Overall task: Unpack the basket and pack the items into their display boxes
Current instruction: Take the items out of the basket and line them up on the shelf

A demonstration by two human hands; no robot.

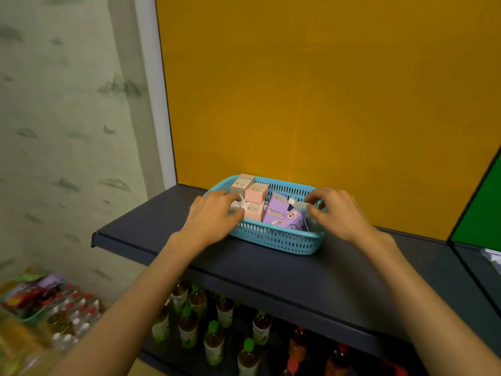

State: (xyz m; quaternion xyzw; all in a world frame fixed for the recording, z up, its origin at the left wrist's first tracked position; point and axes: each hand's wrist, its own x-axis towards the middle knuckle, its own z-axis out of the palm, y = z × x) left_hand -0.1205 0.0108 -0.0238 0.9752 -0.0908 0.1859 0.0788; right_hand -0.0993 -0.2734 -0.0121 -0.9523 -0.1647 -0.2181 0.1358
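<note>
A light-blue slotted basket [273,240] stands on a dark shelf [271,278] against a yellow back panel. It holds pink boxes [256,191], a beige box [241,183] and purple boxes [279,213]. My left hand [208,215] curls over the basket's left end, with thumb and fingers round the rim beside a small white item. My right hand [339,213] curls over the right end, fingers inside and thumb at the rim. Both hands hide the rim beneath them. No display box is in view.
Under the shelf stand several bottles with green caps [214,337] and some with red caps. At the lower left, a green basket [24,318] holds packets, with small bottles beside it. A green panel [482,213] borders the shelf on the right.
</note>
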